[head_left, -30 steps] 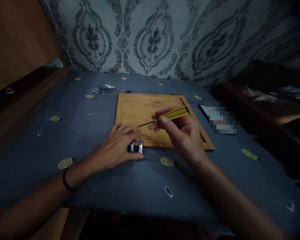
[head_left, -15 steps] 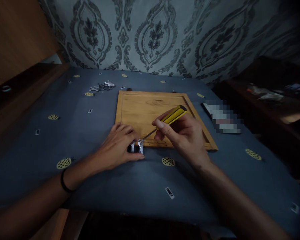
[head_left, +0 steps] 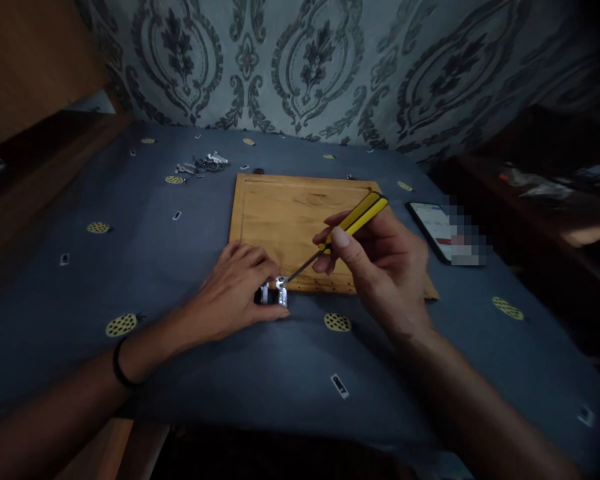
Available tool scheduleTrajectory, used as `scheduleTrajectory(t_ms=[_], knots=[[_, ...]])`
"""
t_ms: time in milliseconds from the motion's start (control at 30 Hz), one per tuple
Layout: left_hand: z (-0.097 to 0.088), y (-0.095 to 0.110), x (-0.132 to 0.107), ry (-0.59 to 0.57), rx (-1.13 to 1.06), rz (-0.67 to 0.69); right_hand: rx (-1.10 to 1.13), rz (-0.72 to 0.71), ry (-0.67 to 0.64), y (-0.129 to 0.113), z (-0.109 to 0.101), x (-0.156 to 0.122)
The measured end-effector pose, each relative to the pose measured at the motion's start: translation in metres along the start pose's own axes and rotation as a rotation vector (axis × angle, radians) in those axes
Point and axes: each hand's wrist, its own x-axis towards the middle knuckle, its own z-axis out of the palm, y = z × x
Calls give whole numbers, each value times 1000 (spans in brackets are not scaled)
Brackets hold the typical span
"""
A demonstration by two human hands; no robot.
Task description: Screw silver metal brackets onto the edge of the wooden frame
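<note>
A framed wooden cabinet door (head_left: 280,213) lies flat on the cloth-covered table. At its near edge, toward the left corner, sits a shiny metal hinge (head_left: 282,293). My left hand (head_left: 233,287) grips this hinge between thumb and fingers, which partly cover it. In my right hand (head_left: 390,273) is a screwdriver (head_left: 359,219) with a yellow and black handle. Its shaft slants down to the left, and the tip is at the hinge's upper part; whether it sits in a screw is too small to tell.
Several loose metal hinge-like pieces (head_left: 205,162) lie at the back left of the table. To the right of the door rests a phone (head_left: 433,230) with its screen lit. The blue tablecloth (head_left: 190,387) ends at the near edge. A patterned curtain or wall covering (head_left: 247,67) rises behind.
My right hand and the screwdriver handle have shifted slightly right, with the tip staying near the hinge. My left hand keeps its place on the hinge. The view has tilted a little.
</note>
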Motion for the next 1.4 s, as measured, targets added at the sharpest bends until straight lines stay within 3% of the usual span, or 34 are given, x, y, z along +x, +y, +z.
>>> scheduleTrajectory(t_ms=[1000, 1400], knots=[[0, 0, 0, -13, 10, -7, -132, -47, -58, 0, 8, -7], [1, -1, 1, -12, 19, -14, -83, -15, 29, 4, 15, -9]])
